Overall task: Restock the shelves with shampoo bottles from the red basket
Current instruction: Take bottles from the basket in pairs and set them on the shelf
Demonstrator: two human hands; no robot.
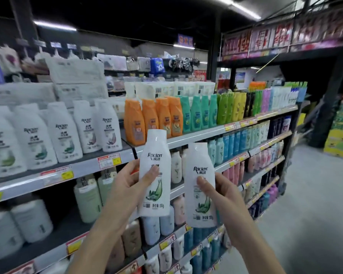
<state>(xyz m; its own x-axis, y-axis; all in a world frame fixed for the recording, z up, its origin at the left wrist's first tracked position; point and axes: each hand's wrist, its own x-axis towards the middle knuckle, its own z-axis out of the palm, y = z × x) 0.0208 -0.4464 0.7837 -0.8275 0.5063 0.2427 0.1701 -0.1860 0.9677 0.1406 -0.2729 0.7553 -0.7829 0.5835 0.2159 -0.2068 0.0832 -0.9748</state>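
Note:
I hold two white shampoo bottles with green leaf labels upright in front of the shelves. My left hand [130,181] grips the left bottle [154,153], thumb across its label. My right hand [220,196] grips the right bottle [199,161], slightly lower. Both bottles hang in the air just in front of the top shelf's edge [196,136]. A row of matching white bottles [63,131] stands on that top shelf to the left, with a gap between it and the orange bottles [135,123]. The red basket is out of view.
Orange, teal, green and yellow bottles [206,113] fill the top shelf to the right. Lower shelves [234,161] hold blue, pink and white bottles. White packs [77,76] are stacked behind. An open aisle floor [315,204] runs on the right, with stacked boxes [339,141] beyond.

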